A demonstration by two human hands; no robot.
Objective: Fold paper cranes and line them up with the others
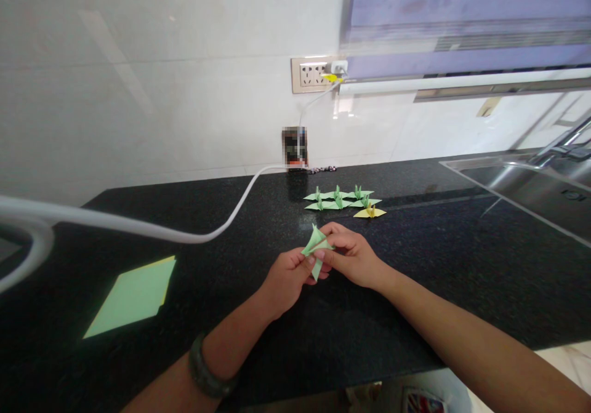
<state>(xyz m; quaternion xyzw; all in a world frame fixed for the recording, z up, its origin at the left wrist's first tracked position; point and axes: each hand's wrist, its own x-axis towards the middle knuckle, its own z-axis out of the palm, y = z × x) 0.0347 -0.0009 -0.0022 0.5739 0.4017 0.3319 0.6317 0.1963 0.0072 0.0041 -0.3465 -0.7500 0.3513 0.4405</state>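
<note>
Between my two hands is a partly folded piece of green origami paper [316, 239], its pointed flaps spread up, down and to the right. My left hand [287, 279] pinches its left side with the thumb on top. On the right side, my right hand [354, 257] grips a flap between thumb and fingers; some fingertips are hidden behind the paper. Just beyond my hands, several green paper cranes [339, 202] stand in two rows on the black counter. A yellow paper crane [370, 213] stands at their near right.
A stack of green and yellow paper sheets [132, 299] lies at the left. A white cable [184, 236] arcs over the counter [221, 314] toward a pixelated object [295, 148] by the wall. Wall sockets [314, 74] are above; a steel sink [545, 185] is at the right.
</note>
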